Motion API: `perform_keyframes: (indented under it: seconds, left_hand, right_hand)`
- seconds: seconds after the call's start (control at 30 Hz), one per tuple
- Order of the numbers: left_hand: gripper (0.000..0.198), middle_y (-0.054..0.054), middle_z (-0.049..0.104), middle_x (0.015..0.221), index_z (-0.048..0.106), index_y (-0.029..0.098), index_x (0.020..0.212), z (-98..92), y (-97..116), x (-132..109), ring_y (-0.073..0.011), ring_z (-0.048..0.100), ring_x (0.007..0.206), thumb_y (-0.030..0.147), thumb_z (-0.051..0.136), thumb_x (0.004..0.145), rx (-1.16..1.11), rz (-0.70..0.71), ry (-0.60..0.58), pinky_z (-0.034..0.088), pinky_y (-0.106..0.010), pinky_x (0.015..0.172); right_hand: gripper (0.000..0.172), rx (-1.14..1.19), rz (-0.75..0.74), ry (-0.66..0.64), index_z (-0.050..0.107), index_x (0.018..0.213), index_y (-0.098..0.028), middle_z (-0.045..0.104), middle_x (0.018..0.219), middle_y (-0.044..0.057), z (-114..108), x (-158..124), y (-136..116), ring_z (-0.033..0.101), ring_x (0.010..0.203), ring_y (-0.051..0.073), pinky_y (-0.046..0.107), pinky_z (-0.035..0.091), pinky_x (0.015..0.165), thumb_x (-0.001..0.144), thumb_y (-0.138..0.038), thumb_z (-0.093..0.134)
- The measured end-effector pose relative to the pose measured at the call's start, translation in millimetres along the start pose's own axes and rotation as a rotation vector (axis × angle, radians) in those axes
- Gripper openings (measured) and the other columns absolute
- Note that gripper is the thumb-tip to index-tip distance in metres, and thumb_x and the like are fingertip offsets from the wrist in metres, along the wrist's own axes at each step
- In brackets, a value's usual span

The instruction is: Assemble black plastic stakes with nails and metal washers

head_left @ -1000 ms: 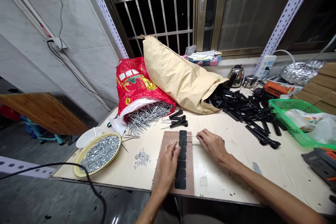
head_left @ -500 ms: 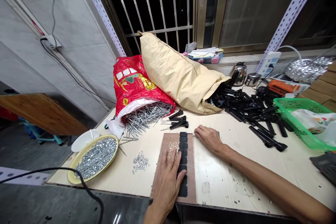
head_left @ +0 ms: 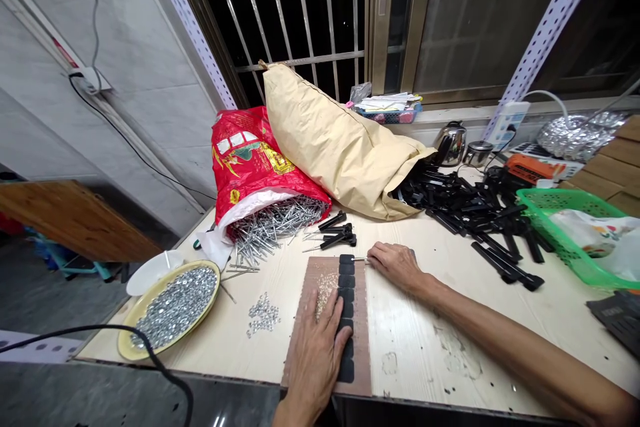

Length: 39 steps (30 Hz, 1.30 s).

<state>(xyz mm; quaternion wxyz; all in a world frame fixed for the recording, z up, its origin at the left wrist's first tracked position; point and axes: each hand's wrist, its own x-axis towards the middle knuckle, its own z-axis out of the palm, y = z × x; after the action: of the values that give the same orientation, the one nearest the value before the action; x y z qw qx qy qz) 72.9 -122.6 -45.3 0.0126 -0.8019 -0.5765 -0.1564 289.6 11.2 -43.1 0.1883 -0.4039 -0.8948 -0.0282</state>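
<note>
My left hand (head_left: 316, 350) lies palm down on a brown board (head_left: 361, 347), fingers stretched, with its thumb and fingertips against a column of flat black pieces (head_left: 346, 368). Small pale bits (head_left: 327, 285) are scattered on the board near those fingertips. At the column's far end, my right hand (head_left: 395, 263) is closed around a thin metal-tipped tool (head_left: 361, 259). The tip reaches the topmost black piece; most of the tool is hidden in the fingers, so its kind is unclear.
To the left are a yellow bowl (head_left: 131, 347) of small metal pieces and a loose pile (head_left: 263, 315). Behind lie a red bag (head_left: 250, 167) of metal pins, a tan sack (head_left: 330, 140) and black plastic parts (head_left: 480, 207). A green basket (head_left: 550, 227) stands right.
The whole view has shifted slightly. My left hand stays flat on the board, and my right hand keeps its grip at the top black piece, with little visible movement.
</note>
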Motion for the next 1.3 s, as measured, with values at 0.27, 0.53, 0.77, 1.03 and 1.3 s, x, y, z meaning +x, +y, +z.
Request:
perform_keyframes:
  seconds: [0.27,0.53,0.77,1.03,1.3]
  left_hand:
    - [0.051,-0.003,0.033,0.145,0.030,0.021,0.140,-4.9,5.3,1.5,-0.0283,0.011,0.137,0.024,0.042,0.090,-0.006,-0.031,0.084,0.035,-0.050,0.104]
    - [0.039,-0.004,0.047,0.136,0.048,0.020,0.129,-2.3,3.4,-2.1,-0.0235,0.029,0.133,0.020,0.041,0.091,-0.109,-0.028,0.131,0.041,-0.045,0.102]
    - [0.031,-0.006,0.058,0.125,0.059,0.020,0.116,-7.3,3.4,-4.1,-0.0226,0.046,0.122,0.017,0.044,0.089,-0.210,-0.004,0.213,0.048,-0.042,0.095]
    - [0.025,-0.007,0.065,0.110,0.064,0.019,0.105,-9.2,2.4,-8.6,-0.0227,0.052,0.114,0.014,0.048,0.087,-0.307,0.050,0.170,0.051,-0.040,0.091]
    - [0.023,-0.008,0.064,0.111,0.064,0.018,0.102,-12.6,5.5,-7.7,-0.0229,0.051,0.112,0.013,0.048,0.086,-0.335,0.027,0.160,0.049,-0.040,0.091]
  right_hand:
    - [0.025,0.096,-0.094,-0.018,0.057,0.087,-0.018,0.057,0.078,0.001,-14.6,-22.0,-17.0,0.049,0.064,0.010,0.023,0.034,0.056,0.095,-0.017,0.033]
    - [0.022,0.058,-0.320,-0.016,0.056,0.083,-0.017,0.054,0.071,-0.001,-11.8,-19.7,-24.1,0.046,0.061,0.010,0.024,0.033,0.055,0.095,-0.020,0.038]
    - [0.024,0.047,-0.317,-0.043,0.053,0.080,-0.018,0.054,0.071,-0.001,-19.7,-16.5,-22.1,0.045,0.059,0.010,0.024,0.030,0.053,0.094,-0.015,0.035]
    - [0.024,0.062,-0.187,-0.044,0.052,0.078,-0.016,0.051,0.068,-0.001,-13.7,-2.1,-15.8,0.042,0.055,0.009,0.023,0.029,0.052,0.093,-0.014,0.034]
    - [0.026,0.075,-0.182,-0.106,0.053,0.081,-0.017,0.052,0.072,0.000,-14.8,-5.3,-18.8,0.043,0.057,0.010,0.023,0.029,0.051,0.095,-0.017,0.031]
